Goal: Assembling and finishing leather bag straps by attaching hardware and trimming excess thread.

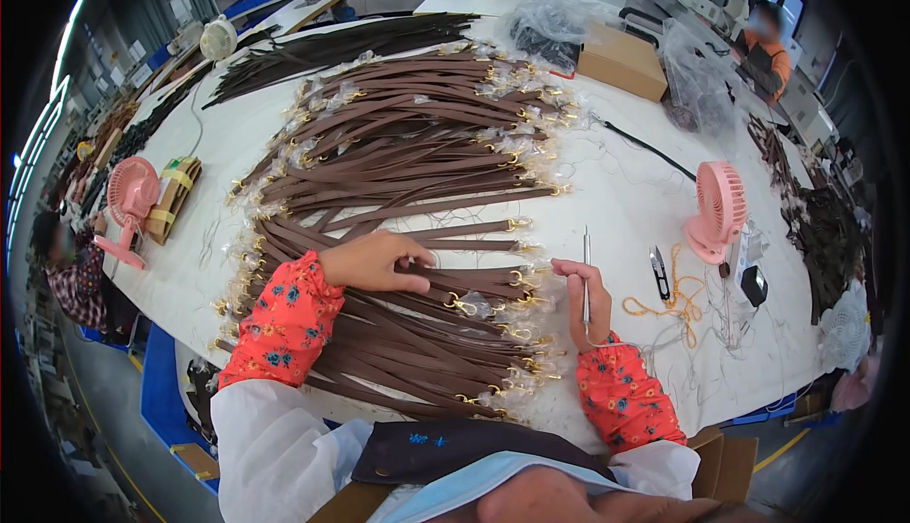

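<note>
My left hand (374,261) lies flat on a big pile of brown leather straps (398,172) that carry gold clasps wrapped in clear plastic. Its fingers press down on one strap near the strap's clasp end (463,303). My right hand (580,297) is at the right edge of the pile and holds a thin metal tool (586,277) upright, tip pointing away from me. Both forearms wear red flowered sleeve covers.
The white table (626,201) also bears black thread snips (660,272), a yellow cord (668,305), a pink fan (717,210), a second pink fan (128,203), a cardboard box (621,61) and dark straps (332,45) at the back. People sit at far right (766,45) and far left (71,272).
</note>
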A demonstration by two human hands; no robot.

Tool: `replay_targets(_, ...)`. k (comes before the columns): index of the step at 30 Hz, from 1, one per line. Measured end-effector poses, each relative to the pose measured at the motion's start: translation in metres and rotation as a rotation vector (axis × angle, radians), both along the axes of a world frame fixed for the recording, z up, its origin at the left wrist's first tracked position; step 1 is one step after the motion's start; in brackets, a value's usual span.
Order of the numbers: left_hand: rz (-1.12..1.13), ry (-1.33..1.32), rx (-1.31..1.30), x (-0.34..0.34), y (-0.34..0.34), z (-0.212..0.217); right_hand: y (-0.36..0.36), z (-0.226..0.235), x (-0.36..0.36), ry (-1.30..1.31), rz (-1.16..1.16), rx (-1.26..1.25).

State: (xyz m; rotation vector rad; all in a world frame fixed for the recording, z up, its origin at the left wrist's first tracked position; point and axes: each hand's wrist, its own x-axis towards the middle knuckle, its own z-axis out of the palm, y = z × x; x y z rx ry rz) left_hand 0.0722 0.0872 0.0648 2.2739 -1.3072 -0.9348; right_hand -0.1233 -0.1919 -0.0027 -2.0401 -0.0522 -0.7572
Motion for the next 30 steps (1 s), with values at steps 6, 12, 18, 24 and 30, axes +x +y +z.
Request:
replay_targets(6, 0.267, -1.080, -0.375, 0.085, -0.043, -0.037, 0.001, -0.003, 0.004, 0.010, -0.096, 0.022)
replay_targets(12, 0.274, -0.805, -0.374, 0.117, -0.063, -0.078, 0.003, -0.004, 0.006, 0.020, -0.231, 0.005)
replay_targets(18, 0.160, -0.747, -0.514, 0.074, -0.045, -0.072, -0.002, -0.004, 0.005, 0.006, -0.305, 0.056)
replay_targets(24, -0.100, -0.584, -0.503, 0.025, -0.016, -0.052, -0.006, -0.005, 0.006, -0.037, -0.368, 0.069)
replay_targets(30, 0.009, -0.130, -0.305, 0.023, 0.000, -0.033, -0.010, -0.005, 0.009, -0.024, -0.283, 0.141)
